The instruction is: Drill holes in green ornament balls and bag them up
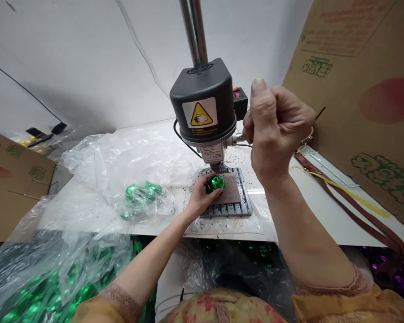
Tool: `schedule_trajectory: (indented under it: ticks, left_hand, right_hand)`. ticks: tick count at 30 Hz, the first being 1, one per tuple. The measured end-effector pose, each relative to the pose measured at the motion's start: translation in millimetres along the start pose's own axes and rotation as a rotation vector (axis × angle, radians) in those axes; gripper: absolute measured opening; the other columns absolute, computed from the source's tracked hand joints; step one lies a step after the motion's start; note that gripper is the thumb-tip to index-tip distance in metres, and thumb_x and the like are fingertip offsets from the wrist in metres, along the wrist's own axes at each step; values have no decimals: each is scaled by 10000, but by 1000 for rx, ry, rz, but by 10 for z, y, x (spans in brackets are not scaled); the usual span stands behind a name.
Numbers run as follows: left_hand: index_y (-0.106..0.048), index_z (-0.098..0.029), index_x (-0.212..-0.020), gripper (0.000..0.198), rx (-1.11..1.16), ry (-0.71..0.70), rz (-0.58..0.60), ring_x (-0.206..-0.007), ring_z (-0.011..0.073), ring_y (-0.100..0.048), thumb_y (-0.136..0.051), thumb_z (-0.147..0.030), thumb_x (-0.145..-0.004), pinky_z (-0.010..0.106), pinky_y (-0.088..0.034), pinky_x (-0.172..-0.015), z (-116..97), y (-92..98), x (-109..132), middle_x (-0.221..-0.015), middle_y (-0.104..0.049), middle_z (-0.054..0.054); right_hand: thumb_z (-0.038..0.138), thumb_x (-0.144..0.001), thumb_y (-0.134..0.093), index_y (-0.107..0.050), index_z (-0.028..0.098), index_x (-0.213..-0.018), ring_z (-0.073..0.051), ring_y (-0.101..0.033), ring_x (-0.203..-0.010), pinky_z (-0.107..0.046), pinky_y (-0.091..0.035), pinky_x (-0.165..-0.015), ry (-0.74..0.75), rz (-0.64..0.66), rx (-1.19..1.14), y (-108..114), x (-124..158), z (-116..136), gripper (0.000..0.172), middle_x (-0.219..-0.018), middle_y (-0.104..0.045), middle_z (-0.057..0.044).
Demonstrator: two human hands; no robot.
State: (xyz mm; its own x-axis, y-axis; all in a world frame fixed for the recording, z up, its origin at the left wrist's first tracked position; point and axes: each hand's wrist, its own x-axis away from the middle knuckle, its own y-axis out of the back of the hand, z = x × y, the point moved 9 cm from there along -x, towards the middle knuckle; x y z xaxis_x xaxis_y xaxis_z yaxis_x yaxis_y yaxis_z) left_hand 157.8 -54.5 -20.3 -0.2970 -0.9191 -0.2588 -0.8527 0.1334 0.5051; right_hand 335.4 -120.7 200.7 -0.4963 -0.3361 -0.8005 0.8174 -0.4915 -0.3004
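A small bench drill (204,105) with a black head and a yellow warning label stands on a white table (326,197). Under its bit, my left hand (198,197) pinches a shiny green round piece (217,182) against a brown pad (232,188) on the ribbed base plate (244,206). My right hand (276,128) is closed in a fist round the drill's side lever (239,137), thumb up.
A clear plastic bag holds more green pieces (143,194) left of the drill. A larger bag of green pieces (37,300) lies below the table edge. Cardboard panels stand at right (363,89) and left (10,188). A brown strap (350,206) lies on the table.
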Motion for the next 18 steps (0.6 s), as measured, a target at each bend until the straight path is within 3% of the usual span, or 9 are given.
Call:
schedule_trajectory:
  ticks: [8, 12, 18]
  left_hand:
    - [-555, -216, -1203, 534, 5, -19, -53, -1088, 254, -591, -766, -313, -722, 433, -461, -965, -34, -111, 79, -1176, -636, 86]
    - [-555, -230, -1195, 513, 16, -39, -60, -1092, 243, -590, -760, -310, -731, 423, -457, -972, -38, -115, 89, -1179, -639, 68]
    - [-562, -226, -1177, 489, 17, -69, -76, -1095, 237, -591, -762, -287, -734, 422, -459, -978, -66, -110, 96, -1188, -639, 71]
  right_hand:
    - [383, -957, -483, -344, 205, -560, -38, -324, -417, -217, -324, -442, -55, 61, 12, -91, -143, -85, 458, -505, -370, 59]
    - [262, -948, -514, -331, 210, -545, -51, -305, -404, -242, -305, -423, 18, 8, -18, -8, -1, 11, 446, -484, -350, 60]
    - [385, -959, -469, -316, 224, -556, -94, -309, -411, -295, -268, -419, 64, -64, 121, 144, 301, 50, 460, -472, -280, 39]
